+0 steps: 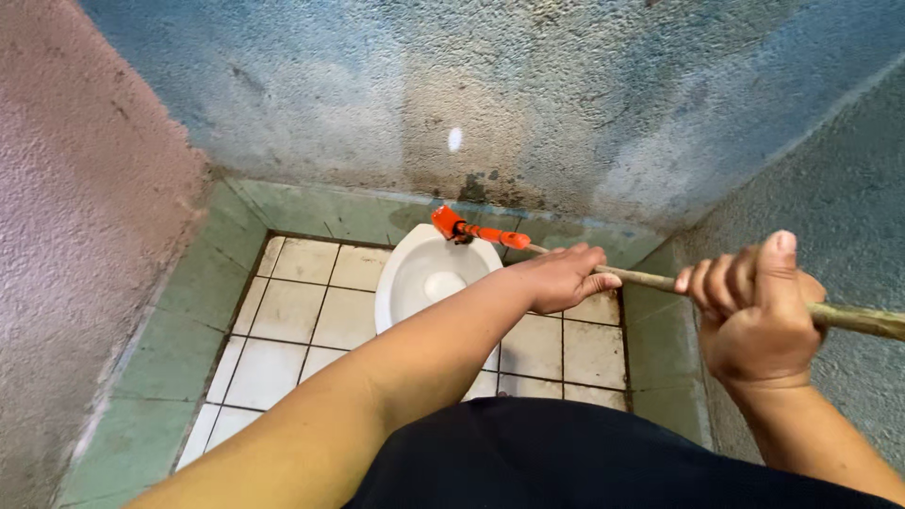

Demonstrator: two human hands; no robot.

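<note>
A: Fig. shows, largest first: rough plaster walls (528, 85), blue-grey at back, pinkish at left; a tiled floor (302, 311) w/ green border; a white squat toilet pan (424, 278) set into the tiles.

B: And the tool?

A: Long-handled brush (660, 279). Wooden pole, orange head (451, 224) resting at the pan's far rim, close to the back wall. Long axis runs approx. right to left across the view, tilted down and away from the person; head end points toward the wall base, butt end exits frame at right.

B: Grip?

A: Left hand (558, 278) wraps the pole near mid-length, fingers curled over it. Right hand (759, 316) is closed round the pole nearer the butt, thumb raised on top. Both clasp firmly (palms hidden, so contact underneath can't be seen).

B: Risks?

A: Judged only: head sits at the rim's edge, so a hard push could skid it off onto the tiles or into the wall. Floor may be wet, hard to tell; if so, leaning fwd risks a slip. Pole looks thin; heavy levering might flex or crack it.
</note>
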